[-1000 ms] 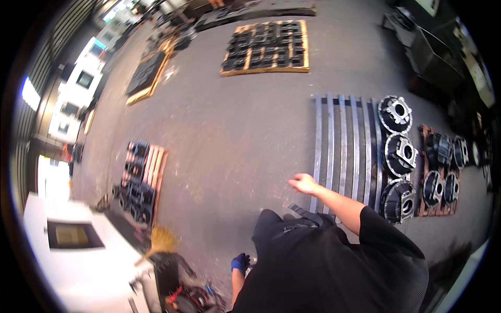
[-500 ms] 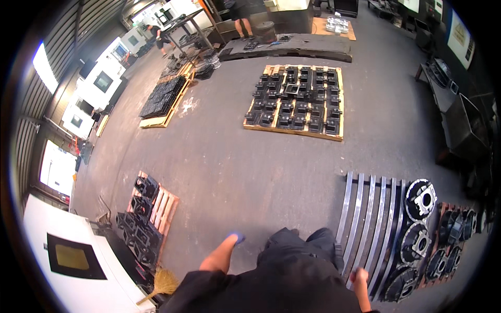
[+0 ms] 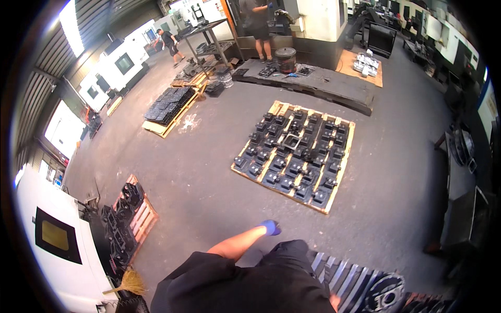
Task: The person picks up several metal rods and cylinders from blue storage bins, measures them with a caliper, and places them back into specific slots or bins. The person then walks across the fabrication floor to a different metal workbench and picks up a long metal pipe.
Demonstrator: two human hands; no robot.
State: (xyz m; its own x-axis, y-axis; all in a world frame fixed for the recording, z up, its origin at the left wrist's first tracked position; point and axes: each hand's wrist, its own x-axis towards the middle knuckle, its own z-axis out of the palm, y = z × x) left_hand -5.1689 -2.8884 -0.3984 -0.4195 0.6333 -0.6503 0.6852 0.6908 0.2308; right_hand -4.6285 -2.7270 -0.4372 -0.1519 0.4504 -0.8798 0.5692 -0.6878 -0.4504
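Observation:
My left hand wears a blue glove and swings out in front of my dark-clothed body over the bare grey concrete floor. Its fingers look curled, with nothing in them. Only a sliver of my bare right hand shows at the lower edge, beside grey metal slats and a round black metal hub; its fingers are hidden. Ahead of my left hand lies a wooden pallet covered with several black cast metal parts.
A smaller pallet stacked with black parts sits at my left, next to a white machine and a broom. Farther off lie a pallet of flat black parts and a long dark platform with a bucket. Two people are at the back.
The view has swung up and forward, so the big pallet of black parts looks closer. My left arm has swung forward; my right hand has dropped to the lower edge.

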